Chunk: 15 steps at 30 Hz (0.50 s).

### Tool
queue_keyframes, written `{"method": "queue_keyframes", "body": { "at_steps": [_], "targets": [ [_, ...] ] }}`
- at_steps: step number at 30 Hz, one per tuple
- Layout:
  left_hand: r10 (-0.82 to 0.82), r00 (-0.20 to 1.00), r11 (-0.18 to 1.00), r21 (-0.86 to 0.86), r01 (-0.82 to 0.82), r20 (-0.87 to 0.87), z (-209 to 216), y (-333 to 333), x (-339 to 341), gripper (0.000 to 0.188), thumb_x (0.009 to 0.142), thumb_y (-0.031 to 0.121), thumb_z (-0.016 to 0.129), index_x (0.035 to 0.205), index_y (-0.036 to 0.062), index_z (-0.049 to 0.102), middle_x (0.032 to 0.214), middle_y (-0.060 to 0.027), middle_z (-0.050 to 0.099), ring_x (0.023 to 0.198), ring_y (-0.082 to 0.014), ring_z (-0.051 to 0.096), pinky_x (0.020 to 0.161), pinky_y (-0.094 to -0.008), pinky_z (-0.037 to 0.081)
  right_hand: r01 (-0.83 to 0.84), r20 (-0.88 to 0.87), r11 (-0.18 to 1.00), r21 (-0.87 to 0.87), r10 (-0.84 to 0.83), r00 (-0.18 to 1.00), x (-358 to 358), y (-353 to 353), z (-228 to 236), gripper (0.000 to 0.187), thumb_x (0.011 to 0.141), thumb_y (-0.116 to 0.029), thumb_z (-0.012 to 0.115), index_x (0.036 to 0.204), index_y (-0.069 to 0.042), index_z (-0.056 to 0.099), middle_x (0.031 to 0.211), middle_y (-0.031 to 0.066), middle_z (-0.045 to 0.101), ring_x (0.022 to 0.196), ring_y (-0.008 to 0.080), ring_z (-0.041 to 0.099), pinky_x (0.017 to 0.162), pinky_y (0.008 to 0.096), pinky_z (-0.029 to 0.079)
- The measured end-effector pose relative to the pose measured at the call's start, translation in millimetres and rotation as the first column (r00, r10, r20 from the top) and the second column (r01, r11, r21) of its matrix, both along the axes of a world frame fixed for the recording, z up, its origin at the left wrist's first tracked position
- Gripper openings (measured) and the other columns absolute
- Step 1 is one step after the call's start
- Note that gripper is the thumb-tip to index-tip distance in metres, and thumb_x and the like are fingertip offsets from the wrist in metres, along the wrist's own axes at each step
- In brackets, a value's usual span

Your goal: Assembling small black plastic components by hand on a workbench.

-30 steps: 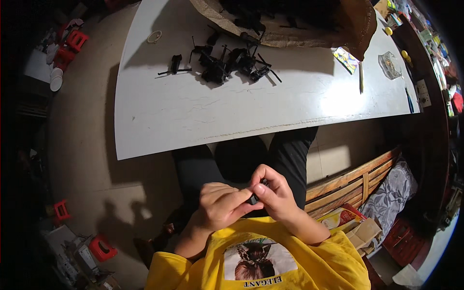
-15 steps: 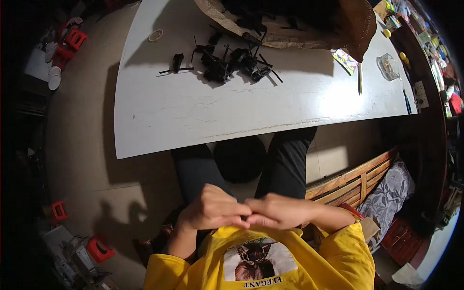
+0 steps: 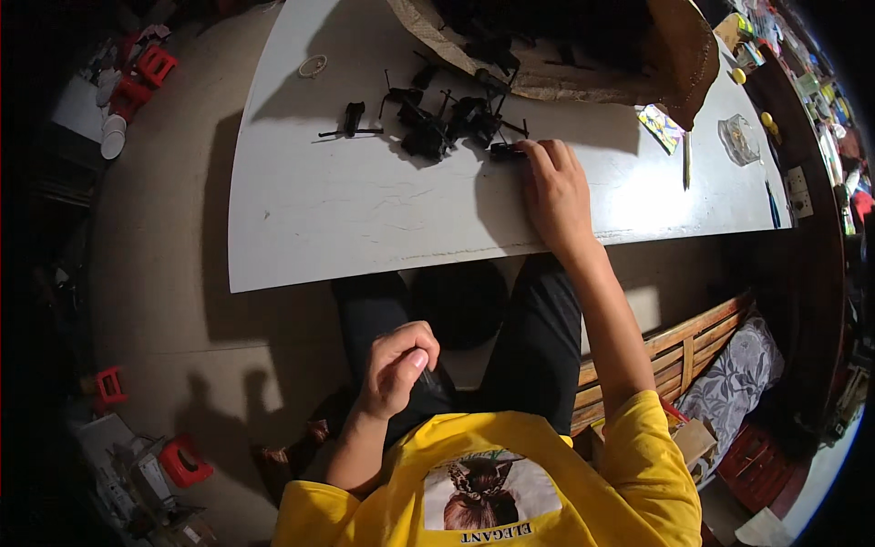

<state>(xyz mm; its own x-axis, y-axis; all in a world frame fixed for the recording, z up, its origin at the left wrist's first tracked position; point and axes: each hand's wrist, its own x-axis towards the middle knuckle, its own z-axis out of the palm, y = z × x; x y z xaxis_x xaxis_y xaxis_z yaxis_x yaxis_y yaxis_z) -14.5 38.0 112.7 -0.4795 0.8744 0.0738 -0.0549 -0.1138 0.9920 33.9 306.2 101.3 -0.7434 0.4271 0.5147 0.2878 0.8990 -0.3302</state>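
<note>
On the white table (image 3: pixel 310 219) lies a loose pile of small black parts (image 3: pixel 428 132) with thin rods sticking out. My right hand (image 3: pixel 556 191) reaches over the table's near edge, its fingertips closed on the end of a small black part (image 3: pixel 506 152) at the pile's right side. Another black part with a crossbar (image 3: pixel 353 118) lies apart on the left. Above my lap, my left hand (image 3: pixel 399 365) is curled closed, thumb on top. Whatever it holds is hidden against the dark trousers.
A large torn brown sack (image 3: pixel 583 87) with black parts inside lies at the table's far side. To the right are a colourful packet (image 3: pixel 661 126), a thin stick (image 3: pixel 687 162) and a glass dish (image 3: pixel 738 139). A wooden bench (image 3: pixel 674 356) stands at right.
My hands were together above my lap and have parted. The right one has reached forward to the black part on the table; the left has stayed low, curled.
</note>
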Motion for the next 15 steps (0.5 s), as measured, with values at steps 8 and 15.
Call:
{"method": "queue_keyframes", "body": {
  "at_steps": [8,15],
  "targets": [
    [0.042,0.981,0.999,0.014,-0.045,0.19,-2,9,11,0.015,0.089,0.011,0.046,0.078,0.0016,0.046,0.069,-0.0025,0.043,0.05,-0.008,0.041,0.048,-0.0207,0.036,0.08,-0.238,0.961,-0.264,-0.145,0.96,10,19,-3,0.019,0.078,0.006,0.055,0.095,-0.002,0.057,0.078,0.0078,0.054,0.064,0.0152,0.054,0.057,0.024,0.044],
    [0.242,0.945,0.97,0.048,-0.237,-0.219,6,16,7,0.024,0.082,0.008,0.061,0.103,0.0006,0.053,0.073,-0.0015,0.049,0.061,-0.0084,0.047,0.056,-0.0202,0.04,-0.167,-0.28,0.895,-0.413,0.05,0.959,42,-56,41,0.011,0.074,0.009,0.057,0.082,0.001,0.057,0.068,0.0045,0.053,0.062,0.0089,0.05,0.057,0.0204,0.041]
  ]
}}
